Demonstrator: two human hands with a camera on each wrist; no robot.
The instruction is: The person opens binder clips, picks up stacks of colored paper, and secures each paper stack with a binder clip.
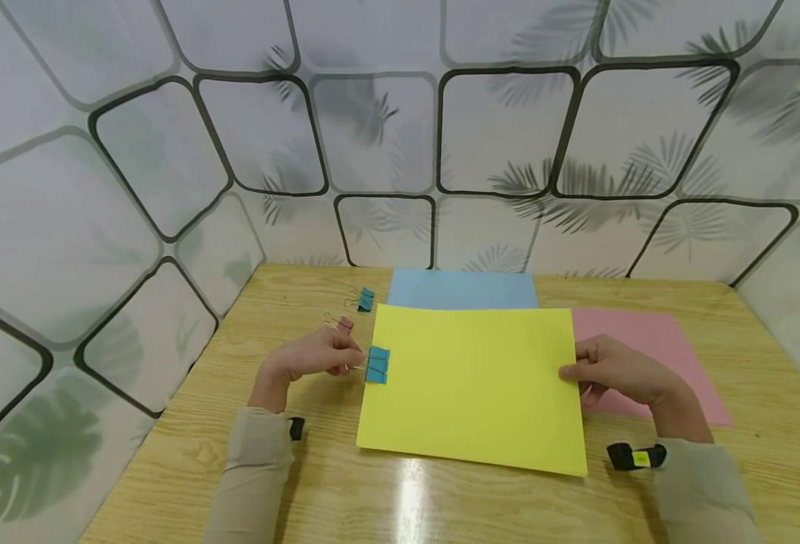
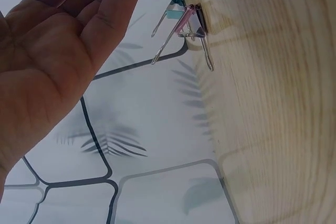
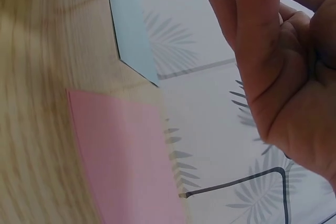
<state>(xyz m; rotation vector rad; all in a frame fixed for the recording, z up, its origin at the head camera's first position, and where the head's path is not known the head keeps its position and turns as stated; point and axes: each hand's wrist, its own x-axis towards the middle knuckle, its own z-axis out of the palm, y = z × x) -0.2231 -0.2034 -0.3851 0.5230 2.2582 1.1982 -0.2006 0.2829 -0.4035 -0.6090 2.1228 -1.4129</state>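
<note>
A yellow sheet of paper [image 1: 474, 385] is held up over the table, with a blue binder clip [image 1: 377, 365] on its left edge. My left hand [image 1: 314, 353] pinches the clip's wire handles between thumb and fingers. At the opposite edge, my right hand [image 1: 620, 370] grips the sheet, thumb on the front and the other fingers behind. Both wrist views show a palm, the left hand [image 2: 63, 51] and the right hand [image 3: 283, 61], but the fingertips lie outside those frames. A pink binder clip [image 1: 344, 325] stands just beyond my left hand.
A teal binder clip [image 1: 366, 299] stands farther back on the wooden table [image 1: 236, 340]. Blue paper [image 1: 464, 289] lies behind the yellow sheet, partly covered from view. Pink paper [image 1: 685, 378] lies at the right under my right hand. A patterned wall covering [image 1: 386, 136] borders the table.
</note>
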